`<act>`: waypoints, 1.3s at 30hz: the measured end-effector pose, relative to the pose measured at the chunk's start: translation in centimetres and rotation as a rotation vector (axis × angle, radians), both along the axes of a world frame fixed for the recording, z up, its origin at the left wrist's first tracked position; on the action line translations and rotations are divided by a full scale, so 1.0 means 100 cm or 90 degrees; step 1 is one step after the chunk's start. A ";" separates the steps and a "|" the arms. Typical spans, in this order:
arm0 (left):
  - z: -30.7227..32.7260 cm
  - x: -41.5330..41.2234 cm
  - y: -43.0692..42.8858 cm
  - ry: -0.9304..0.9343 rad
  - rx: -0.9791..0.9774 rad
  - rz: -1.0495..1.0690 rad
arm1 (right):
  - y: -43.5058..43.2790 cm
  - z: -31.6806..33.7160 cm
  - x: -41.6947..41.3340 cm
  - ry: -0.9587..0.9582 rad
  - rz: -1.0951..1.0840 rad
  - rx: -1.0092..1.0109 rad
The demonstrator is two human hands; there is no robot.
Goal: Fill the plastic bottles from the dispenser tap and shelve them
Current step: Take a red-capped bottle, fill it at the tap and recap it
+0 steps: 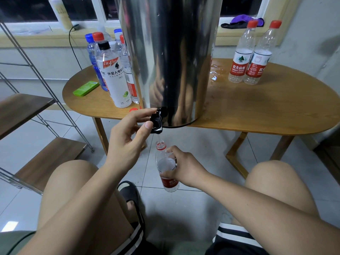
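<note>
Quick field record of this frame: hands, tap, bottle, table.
left hand: pinches tap
right hand: holds bottle under tap
flow: water running into bottle mouth
bottle state: uncapped, partly filled
table: dispenser; capped bottles at right; bottle cluster at left; spill

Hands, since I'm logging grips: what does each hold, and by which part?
The right hand grips the bottle around its upper body, below the neck. The left hand pinches the tap lever.
</note>
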State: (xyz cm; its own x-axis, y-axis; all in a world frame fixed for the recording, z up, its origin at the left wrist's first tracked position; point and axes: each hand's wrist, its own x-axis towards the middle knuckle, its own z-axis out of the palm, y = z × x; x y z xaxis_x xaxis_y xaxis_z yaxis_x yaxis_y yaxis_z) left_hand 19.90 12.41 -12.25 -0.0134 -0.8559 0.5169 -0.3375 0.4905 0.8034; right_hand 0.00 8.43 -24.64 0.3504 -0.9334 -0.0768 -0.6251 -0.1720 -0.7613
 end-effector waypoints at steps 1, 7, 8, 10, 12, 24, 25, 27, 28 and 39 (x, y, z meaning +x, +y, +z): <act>0.000 0.000 0.000 -0.001 0.001 0.000 | 0.000 0.000 0.000 -0.003 0.000 -0.001; -0.001 0.001 -0.001 -0.006 -0.001 0.000 | 0.000 0.001 -0.001 0.000 0.005 -0.005; -0.001 0.001 -0.001 -0.006 -0.001 -0.001 | 0.000 0.001 0.000 0.002 0.005 -0.005; -0.001 0.001 -0.001 -0.005 -0.001 -0.001 | 0.001 0.001 0.000 0.002 0.004 -0.004; -0.001 0.001 -0.001 -0.004 -0.002 -0.001 | 0.001 0.002 0.000 0.001 0.003 -0.004; 0.000 0.000 0.000 0.001 -0.001 -0.005 | 0.002 0.003 0.000 0.008 0.007 0.000; 0.000 0.000 0.000 0.000 -0.002 -0.005 | 0.002 0.003 0.000 0.008 0.007 0.001; 0.000 0.000 0.000 -0.001 -0.003 -0.006 | 0.002 0.004 0.000 0.009 0.006 0.002; -0.001 0.000 -0.001 -0.002 -0.003 -0.006 | 0.002 0.004 0.000 0.008 0.005 0.003; -0.003 0.002 -0.002 0.002 -0.002 -0.005 | 0.002 0.005 0.000 0.007 0.000 0.007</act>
State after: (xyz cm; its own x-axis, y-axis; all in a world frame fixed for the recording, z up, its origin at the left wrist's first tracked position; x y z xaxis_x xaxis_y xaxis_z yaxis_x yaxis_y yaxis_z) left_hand 20.08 12.17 -12.60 -0.0187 -0.8541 0.5198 -0.3315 0.4958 0.8027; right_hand 0.03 8.59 -24.18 0.3491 -0.9327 -0.0910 -0.6330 -0.1630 -0.7568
